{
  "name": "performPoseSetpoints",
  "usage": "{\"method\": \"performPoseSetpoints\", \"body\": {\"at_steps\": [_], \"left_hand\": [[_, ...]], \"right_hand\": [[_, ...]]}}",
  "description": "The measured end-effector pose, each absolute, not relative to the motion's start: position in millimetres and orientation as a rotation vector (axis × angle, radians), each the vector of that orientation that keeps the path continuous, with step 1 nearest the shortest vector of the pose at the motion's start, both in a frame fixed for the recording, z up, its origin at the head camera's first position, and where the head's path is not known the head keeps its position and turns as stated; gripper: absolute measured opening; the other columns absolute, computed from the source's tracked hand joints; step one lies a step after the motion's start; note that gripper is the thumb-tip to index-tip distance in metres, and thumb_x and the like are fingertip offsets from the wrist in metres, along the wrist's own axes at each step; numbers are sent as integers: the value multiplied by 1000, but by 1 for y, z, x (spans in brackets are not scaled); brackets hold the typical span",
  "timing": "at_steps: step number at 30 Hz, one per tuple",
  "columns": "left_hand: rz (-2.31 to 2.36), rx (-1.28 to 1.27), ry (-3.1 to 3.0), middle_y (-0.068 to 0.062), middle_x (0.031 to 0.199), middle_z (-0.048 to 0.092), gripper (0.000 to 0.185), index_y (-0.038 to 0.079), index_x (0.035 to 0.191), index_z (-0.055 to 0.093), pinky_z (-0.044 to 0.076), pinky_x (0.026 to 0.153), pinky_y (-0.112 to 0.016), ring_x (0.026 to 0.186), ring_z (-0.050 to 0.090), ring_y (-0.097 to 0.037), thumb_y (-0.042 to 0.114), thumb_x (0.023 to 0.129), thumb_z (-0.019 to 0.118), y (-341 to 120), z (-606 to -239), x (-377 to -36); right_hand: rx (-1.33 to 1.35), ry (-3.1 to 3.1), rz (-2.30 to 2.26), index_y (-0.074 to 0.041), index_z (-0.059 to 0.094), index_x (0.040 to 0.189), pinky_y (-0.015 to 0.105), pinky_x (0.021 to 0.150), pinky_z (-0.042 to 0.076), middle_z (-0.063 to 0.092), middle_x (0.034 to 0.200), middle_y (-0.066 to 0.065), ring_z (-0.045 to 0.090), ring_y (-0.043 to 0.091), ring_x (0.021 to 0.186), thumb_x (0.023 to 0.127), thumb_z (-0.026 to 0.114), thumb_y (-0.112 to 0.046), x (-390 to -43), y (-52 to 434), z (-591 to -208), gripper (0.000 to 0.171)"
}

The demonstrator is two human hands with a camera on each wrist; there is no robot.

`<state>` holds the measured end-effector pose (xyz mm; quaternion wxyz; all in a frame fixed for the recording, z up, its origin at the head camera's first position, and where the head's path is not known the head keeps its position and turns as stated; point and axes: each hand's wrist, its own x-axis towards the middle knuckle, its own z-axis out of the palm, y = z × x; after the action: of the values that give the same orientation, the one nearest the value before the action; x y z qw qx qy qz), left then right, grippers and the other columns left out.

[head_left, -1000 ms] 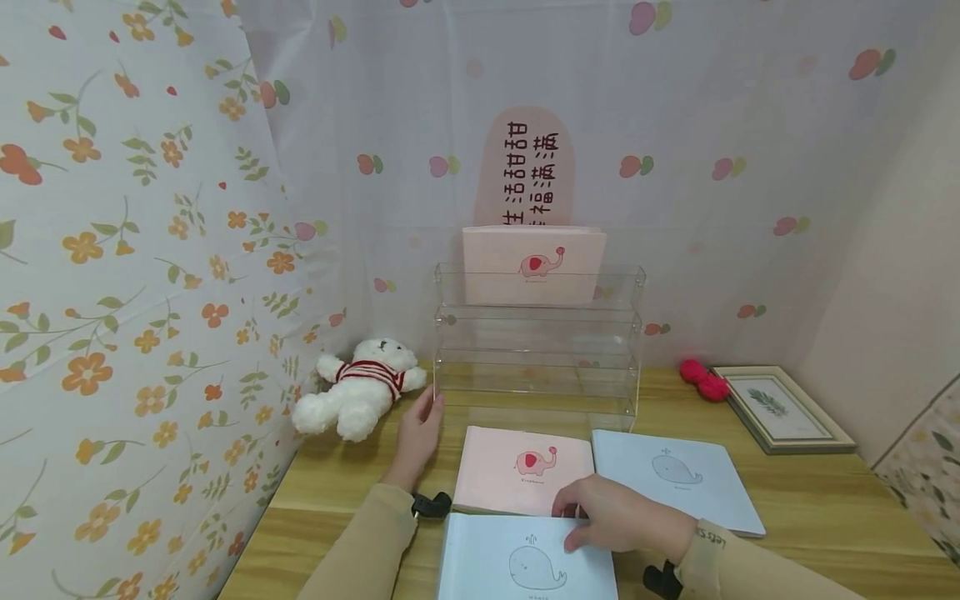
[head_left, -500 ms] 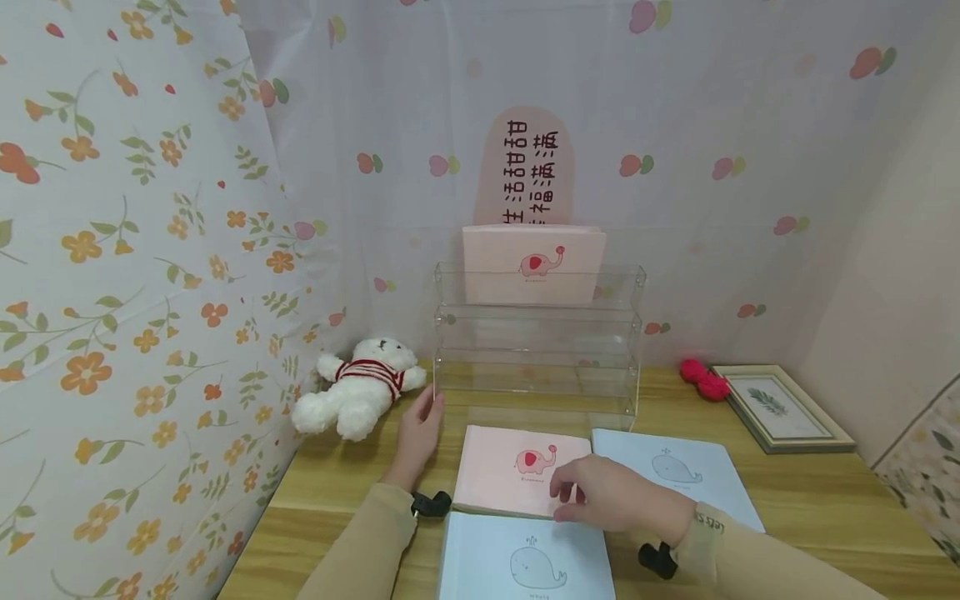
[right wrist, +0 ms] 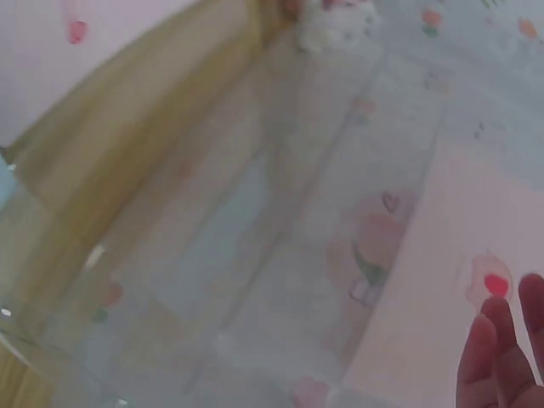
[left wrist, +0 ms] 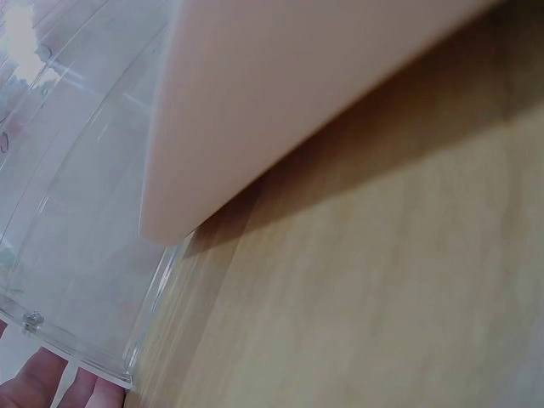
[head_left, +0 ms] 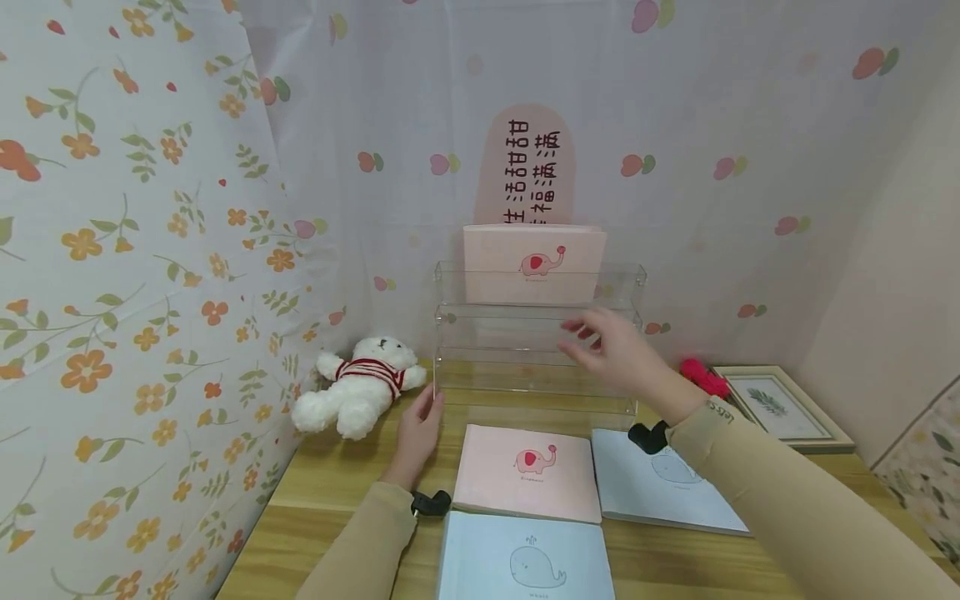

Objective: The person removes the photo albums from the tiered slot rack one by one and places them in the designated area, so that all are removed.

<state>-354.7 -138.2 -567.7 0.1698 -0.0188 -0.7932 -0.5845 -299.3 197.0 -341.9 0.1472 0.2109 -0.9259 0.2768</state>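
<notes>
A clear acrylic tiered rack (head_left: 525, 381) stands at the back of the table. My left hand (head_left: 417, 437) is at its lower left side; in the left wrist view the fingers (left wrist: 38, 374) lie against the outside of the clear side panel. My right hand (head_left: 611, 350) is raised before the rack's right half, fingers slightly bent and apart, holding nothing. A pink elephant notebook (head_left: 491, 250) stands upright in the top tier. Another pink elephant notebook (head_left: 487, 479) lies flat before the rack, with a blue whale notebook (head_left: 472, 554) nearer me.
A second blue whale notebook (head_left: 630, 487) lies to the right, partly under my right forearm in view. A white plush bear (head_left: 360, 400) in a striped sweater lies left of the rack. Red yarn-like bundles (head_left: 701, 375) and a picture frame (head_left: 780, 408) are at the back right.
My right hand has left the near blue whale notebook and moved up and forward to the rack. My left hand has stayed at the rack's side.
</notes>
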Motion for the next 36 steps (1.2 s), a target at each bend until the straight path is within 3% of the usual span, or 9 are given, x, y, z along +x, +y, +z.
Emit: {"method": "performPoseSetpoints", "body": {"at_steps": [11, 15, 18, 27, 31, 36], "left_hand": [[-1721, -41, -2256, -19, 148, 71, 47, 8, 153, 65, 51, 120, -58, 139, 66, -39, 31, 112, 66, -141, -569, -358], [-1707, -48, -2262, -19, 147, 72, 47, 8, 153, 65, 52, 119, -59, 139, 66, -39, 32, 112, 65, -141, -569, -358], [-1715, -46, -2266, -18, 148, 71, 48, 9, 154, 64, 51, 119, -58, 139, 66, -39, 33, 112, 66, -141, -569, -358], [-1712, -61, -2250, -19, 147, 72, 47, 7, 153, 65, 52, 118, -58, 137, 67, -38, 31, 112, 66, -139, -569, -357], [-1717, -53, -2241, -18, 147, 72, 47, 6, 153, 65, 52, 119, -57, 137, 67, -38, 30, 112, 66, -139, -568, -357], [-1724, -51, -2250, -19, 147, 72, 47, 6, 153, 65, 52, 119, -58, 138, 67, -38, 29, 112, 66, -140, -566, -356]], "right_hand": [[394, -2450, 935, -2, 61, 145, 63, 111, 55, 52, 149, 28, 57, 47, 130, 107, 73, -26, -341, 202, -295, 47], [340, -2392, 905, -3, 56, 154, 67, 128, 39, 40, 166, 28, 42, 50, 152, 105, 73, -25, -356, 206, -286, 57], [293, -2419, 891, -6, 49, 162, 69, 134, 27, 32, 175, 26, 33, 51, 162, 105, 72, -29, -365, 209, -278, 65], [217, -2579, 1035, -23, 25, 177, 70, 123, 44, 28, 182, 18, 44, 50, 157, 108, 68, -38, -384, 213, -272, 83], [211, -2569, 1120, -23, 25, 177, 68, 125, 43, 29, 182, 18, 45, 50, 157, 108, 69, -35, -390, 210, -270, 83], [184, -2544, 1161, -16, 36, 172, 65, 127, 42, 39, 175, 23, 48, 47, 154, 108, 69, -31, -394, 205, -270, 74]]}}
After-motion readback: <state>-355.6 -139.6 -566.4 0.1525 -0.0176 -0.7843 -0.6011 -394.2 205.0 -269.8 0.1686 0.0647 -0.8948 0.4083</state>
